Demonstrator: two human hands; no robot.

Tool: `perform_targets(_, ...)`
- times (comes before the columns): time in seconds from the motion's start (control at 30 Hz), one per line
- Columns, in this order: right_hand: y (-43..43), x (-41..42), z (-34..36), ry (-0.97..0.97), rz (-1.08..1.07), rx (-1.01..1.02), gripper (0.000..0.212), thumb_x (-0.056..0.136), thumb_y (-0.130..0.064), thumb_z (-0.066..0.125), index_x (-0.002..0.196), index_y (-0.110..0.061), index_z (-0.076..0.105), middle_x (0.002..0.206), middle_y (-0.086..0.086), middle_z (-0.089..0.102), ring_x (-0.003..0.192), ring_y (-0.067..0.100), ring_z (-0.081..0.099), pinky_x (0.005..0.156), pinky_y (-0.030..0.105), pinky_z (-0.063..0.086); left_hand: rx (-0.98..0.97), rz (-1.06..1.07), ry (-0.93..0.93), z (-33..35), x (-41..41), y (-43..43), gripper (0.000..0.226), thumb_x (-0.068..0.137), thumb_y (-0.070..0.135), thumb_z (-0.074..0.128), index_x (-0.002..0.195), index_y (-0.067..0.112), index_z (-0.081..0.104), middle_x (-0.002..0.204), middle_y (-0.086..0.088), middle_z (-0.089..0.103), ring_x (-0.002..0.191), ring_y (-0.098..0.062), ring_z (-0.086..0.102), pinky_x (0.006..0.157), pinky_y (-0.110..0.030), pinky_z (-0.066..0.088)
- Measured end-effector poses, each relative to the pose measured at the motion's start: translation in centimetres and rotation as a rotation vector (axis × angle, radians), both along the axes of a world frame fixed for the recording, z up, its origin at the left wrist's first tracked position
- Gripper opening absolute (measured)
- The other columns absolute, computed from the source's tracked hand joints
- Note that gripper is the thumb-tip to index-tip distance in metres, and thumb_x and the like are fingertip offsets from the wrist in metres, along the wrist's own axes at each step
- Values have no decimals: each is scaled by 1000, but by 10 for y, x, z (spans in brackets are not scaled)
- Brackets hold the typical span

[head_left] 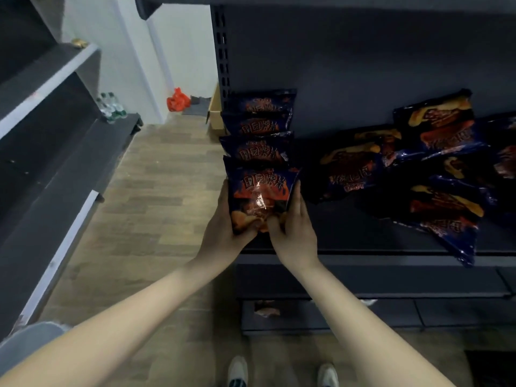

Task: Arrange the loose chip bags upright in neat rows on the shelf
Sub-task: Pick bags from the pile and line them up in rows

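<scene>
Left hand (223, 233) and right hand (296, 233) clasp the front chip bag (261, 196) by its lower sides, upright at shelf (363, 250) edge; three standing bags (259, 135) queue behind; loose pile (435, 174) lies right; released crooked, the puffy bag likely tips forward off the lip

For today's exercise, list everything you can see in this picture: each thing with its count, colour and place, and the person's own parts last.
Upright chip bags: four, dark blue and red, row at shelf's left end.
Loose chip bags: several, same colours, lying in a heap on the right.
Shelf: one, dark grey.
Water bottles: a few, clear with green caps, opposite shelf.
Red bag: one, floor by wall.
Cardboard box: one, brown, beside shelf.
Shoes: two, white, floor.
Left hand, right hand: gripping the front bag.
</scene>
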State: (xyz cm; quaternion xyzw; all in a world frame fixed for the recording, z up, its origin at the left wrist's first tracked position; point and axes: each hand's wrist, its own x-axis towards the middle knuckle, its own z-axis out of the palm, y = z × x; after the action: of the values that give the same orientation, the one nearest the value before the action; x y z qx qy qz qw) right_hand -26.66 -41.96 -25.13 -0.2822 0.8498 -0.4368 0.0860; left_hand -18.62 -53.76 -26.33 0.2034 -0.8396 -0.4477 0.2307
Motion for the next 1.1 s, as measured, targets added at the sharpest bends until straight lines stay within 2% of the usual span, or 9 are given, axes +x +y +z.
perform_targets(0.07,-1,-1,0,0,-4,11,84,80,-51,36,150,-28,-5,157,-1,17,141,20,26,104,47,40,-15,3,-16,-1,0,0,97,79,30,69,129,60,-8,135,17,41,109,5,48,82,-1,38)
perform_targets(0.23,-2,-4,1,-45,-13,-16,81,87,-42,48,150,-31,-2,157,-3,20,140,19,28,103,39,38,-7,-47,12,3,2,-2,88,76,46,61,129,66,-6,137,9,44,120,-13,49,98,-42,45)
perform_targets(0.33,-1,-4,6,-150,-22,-100,80,89,-34,54,150,-34,1,155,-3,22,137,17,31,97,29,34,6,-98,61,10,5,-2,86,78,38,64,133,58,3,137,13,41,124,-9,45,103,-44,41)
perform_targets(0.43,8,-3,12,-225,-89,-288,78,91,-20,54,151,-27,5,154,-2,23,141,13,25,106,23,27,-51,-40,49,10,10,-7,90,78,56,56,138,44,-10,151,15,8,142,-10,12,116,-43,20)
perform_targets(0.5,18,-2,14,-180,-143,-337,74,92,-16,53,151,-23,8,152,0,28,140,11,28,112,28,28,-127,-11,83,16,10,-10,90,79,60,50,140,39,-14,153,12,-5,144,-10,-3,118,-37,8)
perform_targets(0.63,37,-9,21,-60,-160,-351,70,93,-16,54,150,-20,14,149,0,33,137,10,33,113,38,33,-213,-72,210,46,-4,4,79,85,48,50,144,33,-1,155,6,-2,144,-8,-1,115,-20,5)
perform_targets(0.83,78,-36,43,171,-192,-344,61,90,-10,54,145,-11,28,145,6,36,134,12,34,109,17,29,-331,-249,270,68,-52,58,71,86,38,54,144,18,20,155,-2,8,144,-19,9,116,-43,18)
perform_targets(0.93,111,-59,52,224,-240,-326,57,88,-7,54,141,-7,34,143,10,39,134,17,36,110,22,30,-363,-287,279,69,-83,85,63,84,35,54,140,22,29,153,-3,16,143,-16,12,117,-35,15)
perform_targets(1.1,175,-106,59,321,-277,-165,58,85,-7,59,139,-8,38,147,13,32,130,8,32,97,-2,25,-482,-231,98,60,-141,119,85,78,30,69,146,24,18,156,-8,12,143,-33,6,115,-51,15)
